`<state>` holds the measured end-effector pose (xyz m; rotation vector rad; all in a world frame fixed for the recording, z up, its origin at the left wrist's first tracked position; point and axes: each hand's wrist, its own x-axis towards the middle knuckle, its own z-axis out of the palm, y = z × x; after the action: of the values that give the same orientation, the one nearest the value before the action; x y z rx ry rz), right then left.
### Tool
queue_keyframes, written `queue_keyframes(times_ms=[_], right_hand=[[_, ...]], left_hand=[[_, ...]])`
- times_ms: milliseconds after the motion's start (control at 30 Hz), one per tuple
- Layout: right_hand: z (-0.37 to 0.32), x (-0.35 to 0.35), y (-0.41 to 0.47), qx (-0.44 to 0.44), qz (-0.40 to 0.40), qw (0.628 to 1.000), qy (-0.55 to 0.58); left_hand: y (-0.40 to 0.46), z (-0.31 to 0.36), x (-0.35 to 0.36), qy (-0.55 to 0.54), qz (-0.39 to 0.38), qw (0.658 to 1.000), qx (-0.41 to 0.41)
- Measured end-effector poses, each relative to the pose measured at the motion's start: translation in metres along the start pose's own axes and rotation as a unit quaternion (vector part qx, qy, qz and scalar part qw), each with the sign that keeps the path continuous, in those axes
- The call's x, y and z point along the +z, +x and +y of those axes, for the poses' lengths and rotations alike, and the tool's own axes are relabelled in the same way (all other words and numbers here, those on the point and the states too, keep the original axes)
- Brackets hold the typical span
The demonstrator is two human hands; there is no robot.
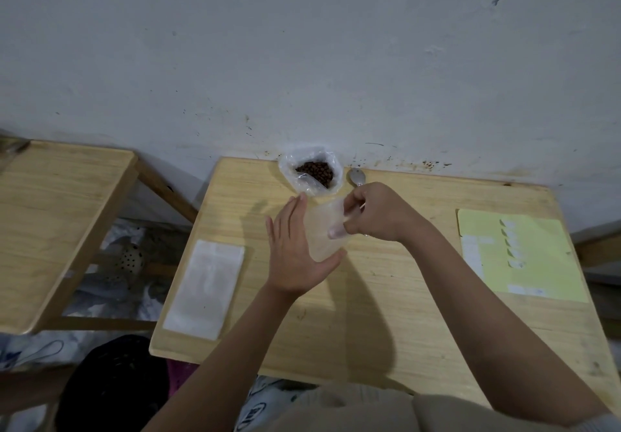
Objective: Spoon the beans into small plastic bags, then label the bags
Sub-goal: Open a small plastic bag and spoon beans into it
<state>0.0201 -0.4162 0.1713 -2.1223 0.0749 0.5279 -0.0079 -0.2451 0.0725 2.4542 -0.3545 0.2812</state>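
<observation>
A clear bag of brown beans stands open at the back edge of the wooden table, against the wall. A metal spoon lies just right of it. Over the table's middle I hold a small translucent plastic bag between both hands. My left hand rests flat against the bag's left side, fingers straight. My right hand pinches the bag's upper right edge. A stack of small plastic bags lies at the table's left.
A yellow label sheet with white stickers lies at the table's right. A second wooden table stands to the left across a gap, with patterned cloth on the floor between them. The white wall rises directly behind.
</observation>
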Motion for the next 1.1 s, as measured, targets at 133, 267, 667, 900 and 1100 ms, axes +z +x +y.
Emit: queue_keyframes(times_ms=[133,267,667,900,1100], right_hand=[[0.008,0.003,0.004,-0.005,-0.006,1.0,0.005],[0.015,0.012,0.009,-0.015,0.013,0.999,0.042],[0.083,0.058,0.068,0.155,0.322,0.93,0.084],[0.103,0.081,0.099,0.248,0.347,0.904,-0.039],[0.11,0.085,0.105,0.248,0.395,0.884,-0.027]], left_hand=[[0.002,0.007,-0.001,-0.017,0.056,0.995,0.079],[-0.002,0.002,-0.004,-0.023,0.063,0.995,0.078],[0.015,-0.061,-0.025,-0.054,-0.031,0.998,0.008],[0.032,-0.083,-0.027,-0.071,-0.041,0.997,0.004],[0.043,-0.09,-0.022,-0.071,-0.046,0.996,-0.005]])
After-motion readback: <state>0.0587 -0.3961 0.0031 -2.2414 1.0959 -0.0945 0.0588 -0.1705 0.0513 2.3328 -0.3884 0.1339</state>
